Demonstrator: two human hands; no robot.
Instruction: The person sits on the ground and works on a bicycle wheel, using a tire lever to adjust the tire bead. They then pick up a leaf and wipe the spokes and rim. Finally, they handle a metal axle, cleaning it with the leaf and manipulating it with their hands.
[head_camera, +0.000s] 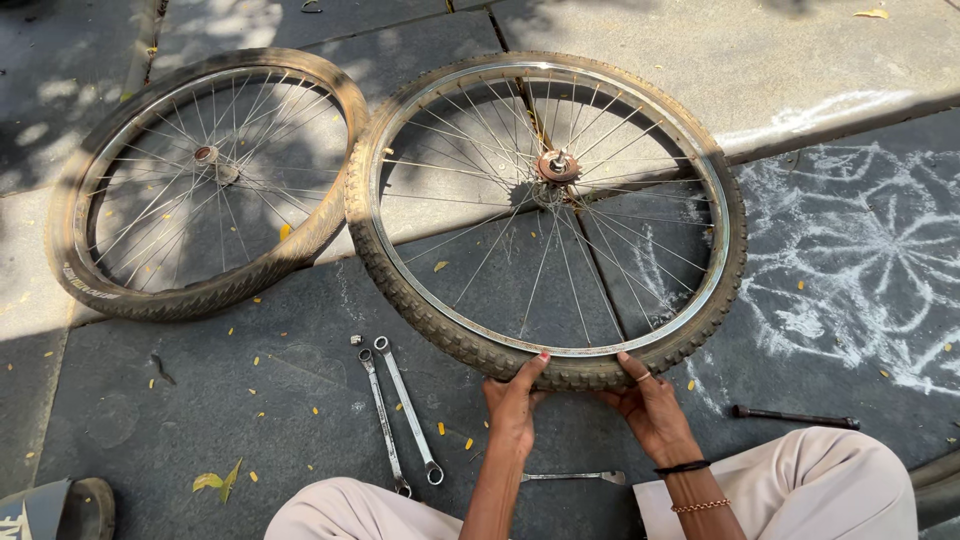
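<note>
Seen from above, a seated person's left hand (515, 400) and right hand (648, 400) both grip the near edge of a knobby bicycle wheel (545, 205) lying flat on grey stone paving (290, 370). A second wheel (205, 180) lies to its left, touching it. Two ring spanners (397, 415) rest beside the left hand.

spanners (395, 415) left of hands' wheel (545, 215)

The large round bicycle wheel (545, 215) has a dusty, knobbly matt rubber tyre, a shiny metal rim and thin steel spokes; two long glossy metal spanners (398, 415) lie on rough grey stone paving (280, 400).
</note>
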